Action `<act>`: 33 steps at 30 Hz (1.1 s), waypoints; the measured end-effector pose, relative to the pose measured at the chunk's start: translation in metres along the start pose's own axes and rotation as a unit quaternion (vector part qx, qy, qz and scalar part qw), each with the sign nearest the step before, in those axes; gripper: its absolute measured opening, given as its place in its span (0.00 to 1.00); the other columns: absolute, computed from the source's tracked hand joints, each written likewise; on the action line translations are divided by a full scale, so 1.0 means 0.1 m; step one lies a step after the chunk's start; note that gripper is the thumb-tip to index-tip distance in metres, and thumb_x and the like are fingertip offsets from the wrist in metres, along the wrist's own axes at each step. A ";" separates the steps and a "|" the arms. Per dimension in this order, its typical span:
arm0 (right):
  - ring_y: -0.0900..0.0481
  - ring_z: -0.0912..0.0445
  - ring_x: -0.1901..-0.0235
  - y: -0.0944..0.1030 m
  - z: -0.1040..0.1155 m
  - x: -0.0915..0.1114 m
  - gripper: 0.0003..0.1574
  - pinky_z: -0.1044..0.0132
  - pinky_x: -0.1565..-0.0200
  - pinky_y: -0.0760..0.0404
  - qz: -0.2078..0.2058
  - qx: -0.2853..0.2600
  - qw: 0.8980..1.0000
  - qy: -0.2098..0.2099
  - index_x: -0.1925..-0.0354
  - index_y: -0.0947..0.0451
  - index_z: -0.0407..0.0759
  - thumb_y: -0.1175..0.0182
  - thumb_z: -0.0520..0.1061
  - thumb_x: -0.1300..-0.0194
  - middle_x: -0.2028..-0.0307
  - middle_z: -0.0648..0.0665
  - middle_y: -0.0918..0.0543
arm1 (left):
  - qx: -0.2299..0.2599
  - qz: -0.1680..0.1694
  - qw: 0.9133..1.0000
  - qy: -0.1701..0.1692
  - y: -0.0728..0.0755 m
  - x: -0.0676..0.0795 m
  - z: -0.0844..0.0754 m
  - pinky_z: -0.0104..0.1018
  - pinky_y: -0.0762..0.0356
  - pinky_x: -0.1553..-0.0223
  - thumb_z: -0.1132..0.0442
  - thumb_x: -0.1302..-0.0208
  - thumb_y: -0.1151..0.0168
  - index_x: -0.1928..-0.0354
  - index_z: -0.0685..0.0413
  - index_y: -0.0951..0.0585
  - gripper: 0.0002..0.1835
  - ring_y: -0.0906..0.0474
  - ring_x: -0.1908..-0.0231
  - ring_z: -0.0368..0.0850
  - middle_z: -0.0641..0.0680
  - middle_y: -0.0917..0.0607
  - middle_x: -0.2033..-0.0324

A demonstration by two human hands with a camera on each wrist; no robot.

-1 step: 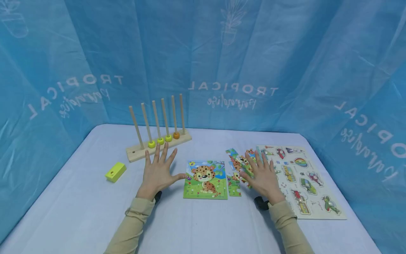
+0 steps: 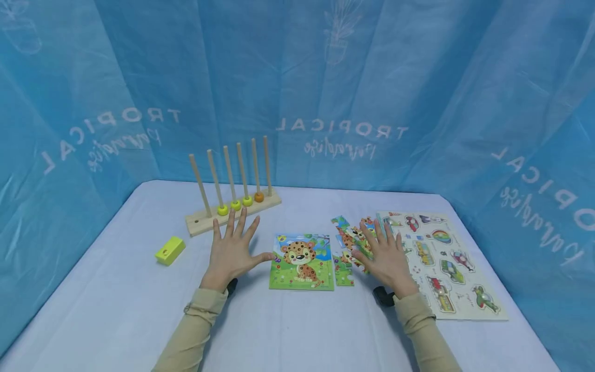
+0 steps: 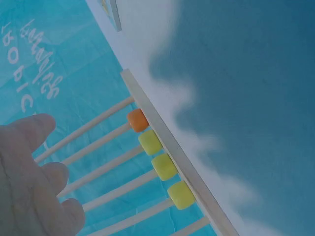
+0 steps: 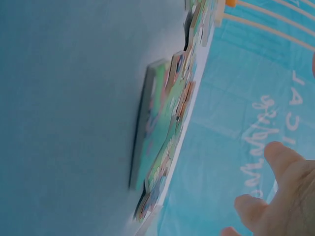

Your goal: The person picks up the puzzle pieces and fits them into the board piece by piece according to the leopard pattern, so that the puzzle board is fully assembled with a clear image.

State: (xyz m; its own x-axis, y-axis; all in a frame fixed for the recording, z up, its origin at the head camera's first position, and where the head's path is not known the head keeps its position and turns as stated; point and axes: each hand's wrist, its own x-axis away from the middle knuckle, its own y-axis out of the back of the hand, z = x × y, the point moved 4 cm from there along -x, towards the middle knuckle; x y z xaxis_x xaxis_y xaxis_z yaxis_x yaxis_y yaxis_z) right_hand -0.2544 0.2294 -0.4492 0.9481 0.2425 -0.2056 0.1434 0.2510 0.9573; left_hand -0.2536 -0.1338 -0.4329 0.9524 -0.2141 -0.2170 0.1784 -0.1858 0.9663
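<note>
My left hand (image 2: 231, 258) is held palm down with its fingers spread, holding nothing. Its thumb tip overlaps the left edge of a leopard picture board (image 2: 303, 276) in the head view. Just beyond its fingertips stands a wooden peg rack (image 2: 200, 225) with several upright rods. An orange bead (image 3: 138, 120) and three yellow beads sit low on its rods. The right hand (image 2: 389, 264), fingers also spread and empty, hovers at the right of loose jigsaw pieces (image 2: 344, 279) and hides some of them. Those pieces (image 4: 167, 137) lie in an overlapping heap in the right wrist view.
At the right lies a white board puzzle (image 2: 465, 305) with vehicle-shaped pieces, partly behind the right hand and forearm. A yellow block (image 2: 170, 251) with a hole rests at the left. Blue printed curtains (image 2: 297, 77) hang around the white-covered table (image 2: 297, 336).
</note>
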 end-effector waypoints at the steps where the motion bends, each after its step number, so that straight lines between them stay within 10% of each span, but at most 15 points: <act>1: 0.57 0.31 0.26 -0.01 0.00 0.00 0.51 0.30 0.28 0.58 0.000 0.000 1.000 0.000 0.23 0.51 0.52 0.50 0.72 0.33 0.24 0.33 0.54 | 0.001 0.004 1.000 0.000 0.00 0.00 0.00 0.70 0.69 0.28 0.21 0.51 0.45 0.24 0.43 0.44 0.56 0.67 0.23 0.61 0.58 0.54 0.23; 11: 0.56 0.30 0.27 -0.07 -0.04 0.00 0.49 0.30 0.29 0.55 0.030 -0.026 0.999 -0.023 0.23 0.52 0.50 0.51 0.69 0.32 0.25 0.32 0.52 | 0.014 0.035 0.999 -0.004 0.00 0.03 -0.07 0.69 0.70 0.27 0.23 0.50 0.43 0.24 0.46 0.45 0.56 0.64 0.23 0.61 0.59 0.52 0.23; 17: 0.41 0.26 0.34 -0.11 -0.02 -0.20 0.51 0.29 0.40 0.34 0.057 -0.040 0.996 -0.049 0.24 0.49 0.47 0.50 0.71 0.34 0.30 0.28 0.39 | 0.020 0.092 0.995 -0.011 -0.07 0.06 -0.19 0.69 0.68 0.27 0.25 0.47 0.44 0.24 0.50 0.47 0.57 0.63 0.24 0.62 0.60 0.51 0.24; 33: 0.28 0.31 0.44 -0.28 0.23 -0.91 0.46 0.38 0.43 0.26 0.047 -0.026 0.990 -0.127 0.33 0.34 0.35 0.36 0.61 0.38 0.41 0.26 0.27 | 0.133 0.233 0.960 -0.082 -0.36 0.15 -0.55 0.55 0.51 0.24 0.38 0.49 0.30 0.24 0.59 0.49 0.59 0.55 0.24 0.56 0.58 0.49 0.24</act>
State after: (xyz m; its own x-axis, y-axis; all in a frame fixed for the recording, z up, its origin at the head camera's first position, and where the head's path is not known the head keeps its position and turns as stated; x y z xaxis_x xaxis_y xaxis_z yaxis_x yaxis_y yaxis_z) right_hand -0.3382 0.1789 -0.4522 0.9983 0.0261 -0.0516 0.0419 0.2877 0.9568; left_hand -0.2315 -0.0774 -0.4630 0.8579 -0.4771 0.1908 -0.3486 -0.2675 0.8983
